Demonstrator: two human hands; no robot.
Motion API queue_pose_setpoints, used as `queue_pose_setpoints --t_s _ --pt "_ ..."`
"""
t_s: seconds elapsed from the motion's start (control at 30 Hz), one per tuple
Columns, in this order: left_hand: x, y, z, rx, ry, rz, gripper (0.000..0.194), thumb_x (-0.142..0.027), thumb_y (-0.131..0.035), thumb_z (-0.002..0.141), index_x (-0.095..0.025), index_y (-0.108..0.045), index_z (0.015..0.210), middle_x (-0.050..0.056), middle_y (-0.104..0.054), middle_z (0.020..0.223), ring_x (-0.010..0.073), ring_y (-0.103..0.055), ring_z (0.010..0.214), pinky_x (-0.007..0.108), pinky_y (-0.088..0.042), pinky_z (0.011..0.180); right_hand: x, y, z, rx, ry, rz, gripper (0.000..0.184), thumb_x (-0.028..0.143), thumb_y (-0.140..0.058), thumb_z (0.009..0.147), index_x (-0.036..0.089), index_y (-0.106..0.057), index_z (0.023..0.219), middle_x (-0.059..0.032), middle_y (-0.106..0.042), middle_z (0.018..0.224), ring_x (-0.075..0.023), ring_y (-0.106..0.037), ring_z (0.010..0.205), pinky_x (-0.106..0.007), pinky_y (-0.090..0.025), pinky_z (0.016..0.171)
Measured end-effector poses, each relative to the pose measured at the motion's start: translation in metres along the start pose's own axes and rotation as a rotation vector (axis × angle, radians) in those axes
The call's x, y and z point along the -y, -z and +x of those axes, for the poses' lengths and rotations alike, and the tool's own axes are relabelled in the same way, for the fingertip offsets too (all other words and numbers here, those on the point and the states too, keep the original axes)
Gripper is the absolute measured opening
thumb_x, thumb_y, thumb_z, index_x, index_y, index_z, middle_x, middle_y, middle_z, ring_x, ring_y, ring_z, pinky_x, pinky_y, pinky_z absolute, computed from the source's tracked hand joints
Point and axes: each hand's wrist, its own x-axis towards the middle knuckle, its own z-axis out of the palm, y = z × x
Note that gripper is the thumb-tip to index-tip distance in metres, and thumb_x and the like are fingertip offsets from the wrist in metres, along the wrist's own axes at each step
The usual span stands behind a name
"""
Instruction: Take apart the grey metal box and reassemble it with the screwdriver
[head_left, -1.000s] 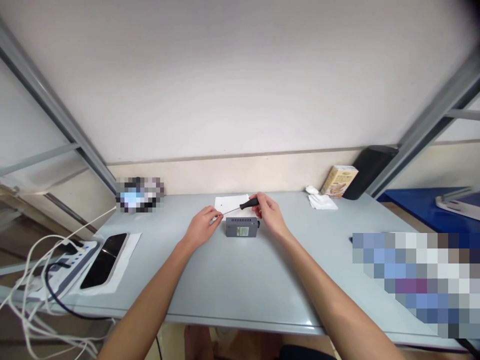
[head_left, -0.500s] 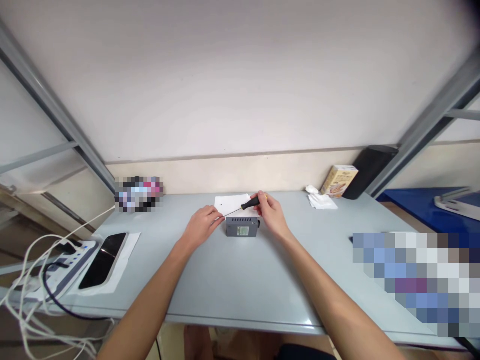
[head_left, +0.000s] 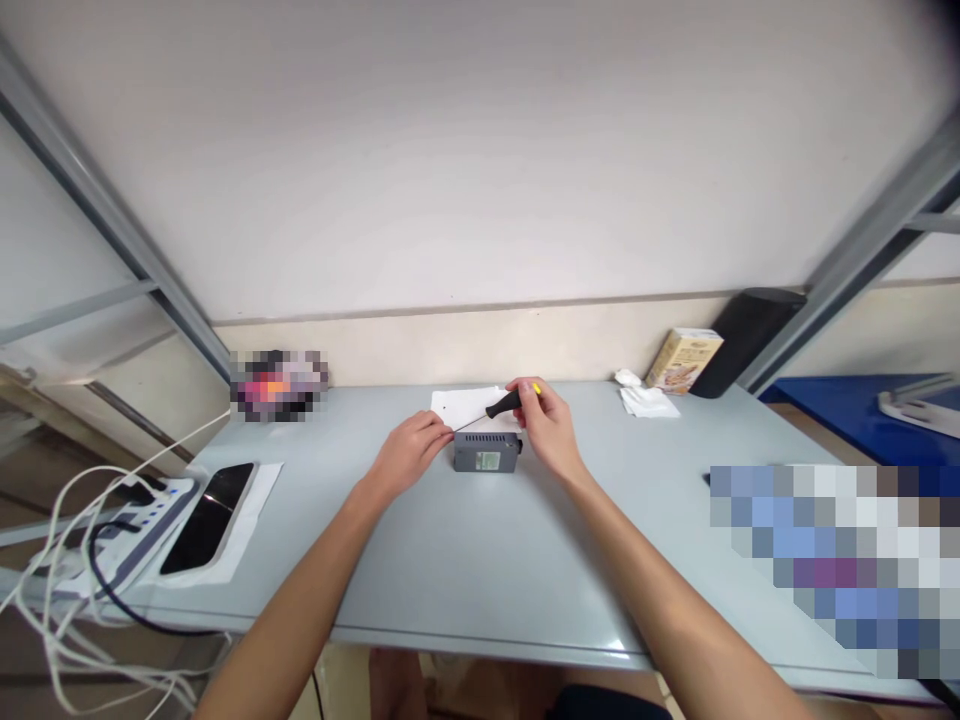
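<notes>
My right hand [head_left: 547, 428] grips the black handle of a screwdriver [head_left: 504, 404], with a yellow end showing above my fingers. Its thin shaft slants down to the left. At the tip, the fingers of my left hand [head_left: 411, 448] are pinched together; whatever they hold is too small to make out. Just below the shaft stands a small grey metal box [head_left: 466, 462] with a row of vent slots along its top and a pale label on the front. The left fingertips are at the box's upper left corner. Behind it lies a white paper sheet [head_left: 465, 402] with a small dark spot.
On the left of the grey desk [head_left: 480, 570] lie a phone [head_left: 210, 520] on paper and a power strip [head_left: 139, 540] with tangled white cables [head_left: 56, 600]. At the back right are crumpled tissue [head_left: 649, 402], a carton [head_left: 684, 362] and a black cylinder [head_left: 750, 340]. Two patches are pixelated.
The screwdriver has tilted more steeply, its handle end rising and its tip shifting slightly right toward the box's corner. My left fingers have moved slightly right with the tip.
</notes>
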Motion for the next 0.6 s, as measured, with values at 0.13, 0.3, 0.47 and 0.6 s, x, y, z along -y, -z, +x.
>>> queue_pose_setpoints --t_s 0.13,0.3,0.47,0.6 --pt "0.000 -0.001 0.001 -0.009 0.019 -0.017 0.033 -0.036 -0.046 0.110 -0.022 -0.074 0.102 0.007 -0.070 0.101 0.0205 -0.066 0.092 0.034 -0.053 0.082 -0.003 -0.002 -0.001 -0.002 -0.002 0.000 0.051 0.072 -0.055 0.091 0.022 -0.067 0.090 0.0007 -0.057 0.068 -0.0151 -0.045 0.059 -0.029 -0.042 0.060" --pt "-0.001 0.003 0.002 -0.020 0.116 -0.062 0.037 -0.040 -0.040 0.112 -0.024 -0.071 0.124 0.007 -0.069 0.112 0.0207 -0.067 0.102 0.034 -0.054 0.090 -0.003 -0.003 -0.004 -0.061 0.026 -0.010 0.049 0.069 -0.053 0.094 0.023 -0.067 0.091 -0.0032 -0.064 0.080 -0.0169 -0.052 0.067 -0.029 -0.044 0.065" --pt "-0.003 0.003 -0.001 -0.100 0.173 -0.099 0.045 -0.037 -0.028 0.114 -0.022 -0.065 0.134 0.009 -0.065 0.122 0.0200 -0.066 0.110 0.034 -0.053 0.098 0.003 0.001 -0.004 -0.206 0.119 0.001 0.047 0.066 -0.050 0.098 0.022 -0.067 0.093 -0.0043 -0.063 0.086 -0.0173 -0.055 0.073 -0.029 -0.046 0.067" --pt "-0.018 -0.003 0.000 -0.138 0.033 -0.026 0.040 -0.036 -0.032 0.113 -0.024 -0.061 0.139 0.012 -0.061 0.135 0.0235 -0.059 0.125 0.040 -0.049 0.107 0.012 0.016 0.002 -0.469 0.234 -0.051 0.047 0.064 -0.047 0.099 0.021 -0.064 0.088 -0.0022 -0.060 0.082 -0.0156 -0.052 0.068 -0.028 -0.044 0.061"
